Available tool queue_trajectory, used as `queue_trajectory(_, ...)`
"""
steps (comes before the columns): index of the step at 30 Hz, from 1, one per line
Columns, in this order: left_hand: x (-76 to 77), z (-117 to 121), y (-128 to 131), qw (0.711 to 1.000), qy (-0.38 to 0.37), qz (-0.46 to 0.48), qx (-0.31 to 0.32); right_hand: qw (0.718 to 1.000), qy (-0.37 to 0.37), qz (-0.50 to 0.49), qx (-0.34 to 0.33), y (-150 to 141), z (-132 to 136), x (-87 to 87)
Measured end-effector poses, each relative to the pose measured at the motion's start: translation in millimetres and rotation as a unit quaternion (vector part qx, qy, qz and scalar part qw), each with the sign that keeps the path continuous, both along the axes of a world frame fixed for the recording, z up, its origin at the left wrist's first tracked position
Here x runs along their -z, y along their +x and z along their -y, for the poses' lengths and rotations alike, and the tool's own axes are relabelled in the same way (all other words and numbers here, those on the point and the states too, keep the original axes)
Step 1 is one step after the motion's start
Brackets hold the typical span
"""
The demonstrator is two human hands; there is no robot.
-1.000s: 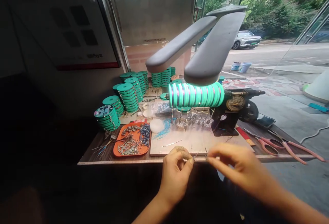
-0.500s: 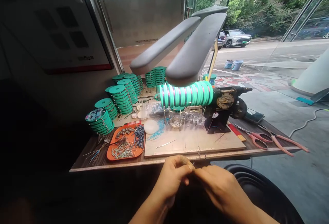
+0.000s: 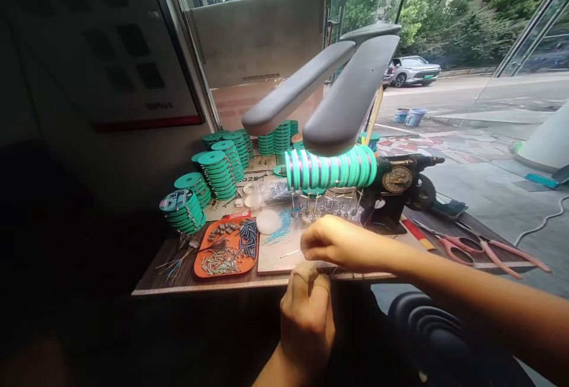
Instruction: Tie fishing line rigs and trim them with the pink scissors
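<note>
item: one thin metal tool (image 3: 288, 254), slender, laid on the pale board (image 3: 267, 266). its long axis was set nearly left to right, with the right end tipped slightly toward the back. by that right end the right hand (image 3: 335, 243) was met — the nearer of the two hands, reached in from the right, back uppermost. the tool was thus placed to the left of the right hand's fingertips, its left end left uncovered. thumb and fingers were seen drawn together there; whether the tool was clamped between them could not be told.

item: left hand (image 3: 306, 310), held at the front edge, just below the tool and apart from it. its fingers were bent, the tips hidden; whether anything was gripped could not be told.

surroundings: to the left, an orange tray (image 3: 198, 265) of small parts; behind the tool, a white disc (image 3: 268, 222) and blue strands (image 3: 284, 232); farther back, a row of green spools (image 3: 331, 168) mounted on a black machine (image 3: 397, 181) — lit from above by a grey lamp (image 3: 351, 102).
</note>
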State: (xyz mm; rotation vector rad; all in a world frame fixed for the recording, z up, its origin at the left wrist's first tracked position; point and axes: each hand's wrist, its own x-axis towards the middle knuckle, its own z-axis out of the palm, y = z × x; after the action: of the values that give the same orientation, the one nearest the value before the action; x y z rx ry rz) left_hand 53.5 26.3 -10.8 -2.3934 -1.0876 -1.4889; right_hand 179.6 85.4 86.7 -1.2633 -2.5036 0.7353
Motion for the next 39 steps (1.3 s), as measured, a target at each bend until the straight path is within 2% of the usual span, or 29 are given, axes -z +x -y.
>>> queue_trajectory(2, -4.4, -2, -3, 0.999, 0.014, -0.019, 0.030, 1.000, -0.013, 0.000, -0.014, -3, -8, -0.3)
queue_trajectory(3, -7.8, -2, -3, 0.998, -0.005, -0.019, 0.056, 1.000, -0.008, -0.002, -0.012, -3, -7, 1.1)
queue_trajectory(4, -11.7, -3, -4, 0.995, -0.052, -0.006, 0.085, 1.000, 0.006, -0.005, -0.003, -1, -4, 3.3)
queue_trajectory(5, -16.0, -4, -5, 0.984, -0.134, 0.029, 0.114, 1.000, 0.027, -0.010, 0.011, 2, 2, 6.5)
queue_trajectory(6, -20.4, -6, -5, 0.951, -0.256, 0.098, 0.141, 0.998, 0.049, -0.015, 0.030, 7, 10, 10.8)
queue_trajectory(7, -24.5, -8, -5, 0.883, -0.398, 0.187, 0.164, 0.995, 0.086, -0.021, 0.048, 13, 20, 16.1)
queue_trajectory(8, -27.9, -10, -5, 0.781, -0.531, 0.276, 0.179, 0.988, 0.138, -0.030, 0.059, 19, 31, 22.3)
queue_trajectory(9, -30.4, -13, -5, 0.667, -0.632, 0.346, 0.189, 0.978, 0.198, -0.037, 0.056, 24, 42, 29.3)
queue_trajectory(10, -32.0, -16, -4, 0.567, -0.697, 0.393, 0.197, 0.956, 0.289, -0.045, 0.032, 29, 52, 36.6)
queue_trajectory(11, -32.7, -19, -4, 0.497, -0.732, 0.418, 0.205, 0.931, 0.362, -0.044, -0.007, 33, 60, 43.8)
queue_trajectory(12, -32.8, -21, -4, 0.458, -0.749, 0.427, 0.214, 0.906, 0.420, -0.036, -0.044, 35, 66, 50.4)
queue_trajectory(14, -31.9, -23, -3, 0.413, -0.764, 0.439, 0.231, 0.874, 0.476, -0.019, -0.096, 34, 72, 60.7)
queue_trajectory(17, -31.4, -21, -1, 0.355, -0.770, 0.468, 0.248, 0.871, 0.480, -0.034, -0.100, 28, 71, 70.4)
queue_trajectory(20, -31.3, -19, -1, 0.322, -0.770, 0.490, 0.253, 0.896, 0.428, -0.116, -0.032, 26, 72, 79.0)
queue_trajectory(22, -29.9, -18, -1, 0.312, -0.768, 0.501, 0.250, 0.897, 0.415, -0.153, 0.006, 28, 75, 84.1)
queue_trajectory(27, -23.3, -16, 0, 0.292, -0.765, 0.517, 0.249, 0.855, 0.509, -0.090, -0.041, 29, 79, 83.7)
queue_trajectory(29, -23.0, -15, 1, 0.290, -0.763, 0.521, 0.248, 0.856, 0.506, -0.104, -0.040, 26, 78, 82.1)
queue_trajectory(30, -23.6, -14, 1, 0.292, -0.763, 0.522, 0.247, 0.866, 0.482, -0.133, -0.027, 25, 77, 82.4)
queue_trajectory(31, -24.6, -13, 1, 0.295, -0.763, 0.520, 0.247, 0.885, 0.433, -0.173, -0.001, 24, 77, 83.6)
queue_trajectory(33, -27.0, -11, 2, 0.306, -0.764, 0.511, 0.248, 0.924, 0.260, -0.268, 0.086, 25, 77, 88.4)
queue_trajectory(34, -28.0, -11, 3, 0.315, -0.765, 0.503, 0.250, 0.929, 0.140, -0.315, 0.134, 26, 77, 91.4)
queue_trajectory(36, -29.6, -10, 3, 0.335, -0.769, 0.482, 0.254, 0.905, -0.083, -0.373, 0.189, 29, 78, 96.4)
queue_trajectory(37, -30.2, -11, 4, 0.357, -0.768, 0.467, 0.256, 0.887, -0.161, -0.387, 0.194, 30, 79, 97.9)
queue_trajectory(38, -30.7, -11, 4, 0.401, -0.760, 0.442, 0.256, 0.877, -0.206, -0.393, 0.185, 30, 81, 98.2)
queue_trajectory(39, -31.1, -11, 4, 0.471, -0.741, 0.408, 0.252, 0.878, -0.218, -0.389, 0.176, 30, 84, 97.2)
